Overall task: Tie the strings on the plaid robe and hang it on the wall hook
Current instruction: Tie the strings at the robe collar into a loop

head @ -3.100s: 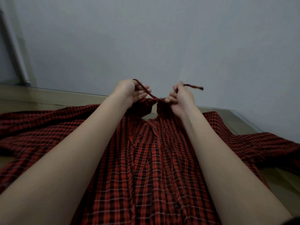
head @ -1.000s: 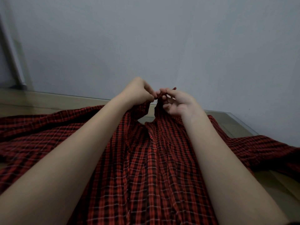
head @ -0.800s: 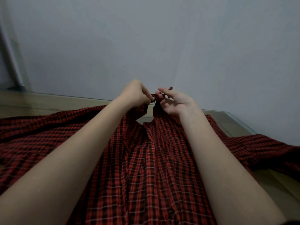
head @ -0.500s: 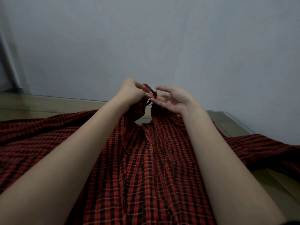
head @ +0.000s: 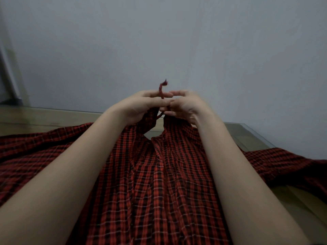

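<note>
- Red, black and white plaid cotton robe (head: pixel 159 183) spread flat over a glass-topped, pale wooden table (head: pixel 251 137), front side up, neckline toward a plain grey wall (head: pixel 177 41).
- Robe sleeves thrown out to either side, one reaching the left edge of the view, the other draped over the table's right end.
- Two front panels of the robe parted in a small V just below the hands, bare tabletop showing through the gap.
- Left hand (head: pixel 139 105) raised just above the collar, fingers curled together and pinched on a thin red plaid string (head: pixel 161 91).
- Loose end of that string standing up between the two hands, tip frayed and bent over, blurred against the wall.
- Right hand (head: pixel 185 105) close beside the left, fingertips touching or nearly touching it; fingers bent inward and bunched around the string area.
- Impossible to tell from this angle whether the right fingers actually clamp a second string or only press against the first.
- A short dark bit of string (head: pixel 160 115) visible below the knuckles, slanting down to the left collar edge.
- No finished knot or bow visible; crossing point of the strings hidden behind the fingers.
- Both bare forearms stretched forward over the robe's front, left one crossing the left panel, right one crossing the right panel.
- A dark upright frame (head: pixel 8 71) at the far left edge, meeting the table's back line.
</note>
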{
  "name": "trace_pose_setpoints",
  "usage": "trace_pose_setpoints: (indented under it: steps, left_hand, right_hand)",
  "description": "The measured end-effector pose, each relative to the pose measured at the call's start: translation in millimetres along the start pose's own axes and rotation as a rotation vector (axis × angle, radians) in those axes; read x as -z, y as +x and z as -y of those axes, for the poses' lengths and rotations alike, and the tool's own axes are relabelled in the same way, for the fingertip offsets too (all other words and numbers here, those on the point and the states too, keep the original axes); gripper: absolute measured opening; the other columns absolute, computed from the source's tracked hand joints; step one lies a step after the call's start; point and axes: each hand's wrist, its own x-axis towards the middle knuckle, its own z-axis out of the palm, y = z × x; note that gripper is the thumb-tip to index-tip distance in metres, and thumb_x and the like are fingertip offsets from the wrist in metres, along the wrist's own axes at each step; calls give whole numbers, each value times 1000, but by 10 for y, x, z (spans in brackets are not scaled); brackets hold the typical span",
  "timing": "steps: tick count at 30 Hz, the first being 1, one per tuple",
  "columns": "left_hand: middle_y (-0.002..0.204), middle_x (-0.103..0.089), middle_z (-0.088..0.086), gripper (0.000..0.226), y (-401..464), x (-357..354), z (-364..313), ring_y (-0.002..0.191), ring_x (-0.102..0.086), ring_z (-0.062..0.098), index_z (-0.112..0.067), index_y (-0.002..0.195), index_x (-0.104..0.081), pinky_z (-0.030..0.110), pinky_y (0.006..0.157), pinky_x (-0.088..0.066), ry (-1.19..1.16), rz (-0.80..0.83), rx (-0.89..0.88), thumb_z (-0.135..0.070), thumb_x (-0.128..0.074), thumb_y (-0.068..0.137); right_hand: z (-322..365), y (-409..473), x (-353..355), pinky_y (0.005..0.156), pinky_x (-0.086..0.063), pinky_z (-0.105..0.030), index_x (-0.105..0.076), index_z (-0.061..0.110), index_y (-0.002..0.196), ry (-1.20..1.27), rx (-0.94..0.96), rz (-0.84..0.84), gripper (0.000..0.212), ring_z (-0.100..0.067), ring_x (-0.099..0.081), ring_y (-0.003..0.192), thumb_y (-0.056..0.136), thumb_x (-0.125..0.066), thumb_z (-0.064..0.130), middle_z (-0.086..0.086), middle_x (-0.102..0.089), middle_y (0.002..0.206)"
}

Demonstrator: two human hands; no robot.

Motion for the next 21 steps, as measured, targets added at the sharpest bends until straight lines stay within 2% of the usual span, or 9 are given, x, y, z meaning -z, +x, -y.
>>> trace_pose_setpoints:
  steps: [2,4,6,9,11,13,17,19,21]
  left_hand:
    - [88,-70,0,18,21,-3,15,82,-66,11,-13,102,-67,17,68,-51,69,-76,-6,-12,-52,93]
    - [93,-68,6,21,44,-6,53,90,-62,19,-14,106,-67,26,76,-48,195,-163,0,-19,-49,96]
    - [88,-67,3,22,53,-12,84,84,-62,15,-18,104,-67,24,73,-48,293,-222,-4,-24,-46,97]
    - [80,-68,-3,24,60,-26,112,63,-63,-1,-21,95,-68,13,58,-47,345,-239,-41,-24,-44,97]
    - [82,-70,0,25,83,-23,139,68,-65,2,-21,89,-69,18,62,-48,354,-246,-40,-23,-46,96]
    - [86,-72,4,25,94,-8,151,73,-67,8,-18,87,-70,18,62,-49,345,-271,-23,-22,-47,95]
    - [77,-68,4,27,114,1,168,59,-64,4,-9,91,-67,15,55,-50,358,-357,-24,-23,-45,97]
    - [81,-69,6,30,128,-12,171,66,-65,9,-5,93,-67,20,61,-53,366,-389,-26,-24,-44,97]
    - [90,-71,12,34,147,-34,176,81,-68,21,0,95,-68,30,77,-54,413,-424,-44,-24,-44,97]
  right_hand:
    - [-5,-7,7,43,-54,-20,-49,6,118,-41,10,4,38,-12,-68,47,86,-47,-15,-13,-66,81]
    - [-3,-16,22,40,-49,-17,-50,9,120,-147,25,-12,41,-12,-70,54,84,-51,-13,-13,-68,87]
    - [10,-21,33,41,-46,-17,-51,10,122,-252,45,-27,47,-14,-69,62,82,-54,-13,-11,-68,89]
    - [32,-31,15,46,-44,-17,-51,9,125,-370,89,-35,51,-12,-62,64,79,-58,-13,-6,-63,78]
    - [14,-18,9,50,-44,-20,-53,7,124,-430,134,-48,52,-13,-59,64,76,-61,-13,-5,-61,74]
    - [-15,-8,11,53,-45,-23,-57,6,120,-467,171,-71,49,-16,-61,66,75,-64,-10,-9,-64,78]
    - [-66,45,25,63,-50,-31,-63,11,107,-616,280,-172,32,-20,-63,76,76,-67,2,-15,-68,96]
    - [-80,73,24,68,-51,-31,-64,12,102,-684,325,-198,24,-21,-64,81,79,-65,5,-11,-69,92]
    - [-109,108,17,74,-51,-30,-66,12,100,-773,374,-230,19,-24,-65,89,83,-59,6,-10,-69,93]
